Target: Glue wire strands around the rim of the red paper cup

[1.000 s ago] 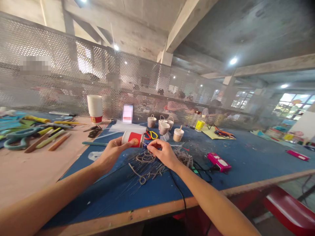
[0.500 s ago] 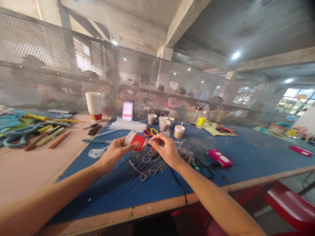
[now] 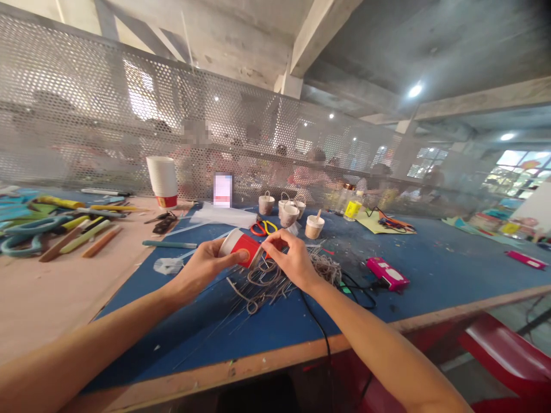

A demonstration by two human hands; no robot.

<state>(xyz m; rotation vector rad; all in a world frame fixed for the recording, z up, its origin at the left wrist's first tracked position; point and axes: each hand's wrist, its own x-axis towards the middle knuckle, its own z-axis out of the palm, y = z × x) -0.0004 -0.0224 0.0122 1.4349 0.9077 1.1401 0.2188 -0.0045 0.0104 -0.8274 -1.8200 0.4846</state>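
Observation:
A red-and-white paper cup (image 3: 246, 252) lies tilted on its side in my left hand (image 3: 206, 267), the thumb pressed along its red part. My right hand (image 3: 293, 258) is at the cup's right end, thumb and fingertips pinched together close to the edge. Whatever is between those fingertips is too small to make out. Below both hands a tangle of grey cord (image 3: 269, 275) and thin wires spreads over the blue table top (image 3: 206, 332). Red-and-yellow-handled scissors (image 3: 263, 228) lie just behind the cup.
Several small handled cups (image 3: 289, 214) and a cup with a stick (image 3: 314, 227) stand behind. At left are a paper cup stack (image 3: 162, 180) and tools on a pink board (image 3: 51, 292). A magenta device (image 3: 387, 274) with a black cable lies right. Perforated metal screens (image 3: 107, 132) line the back.
The right fingertips have shifted slightly along the cup's edge. The cup remains in my left hand, turned a little. The view has moved slightly.

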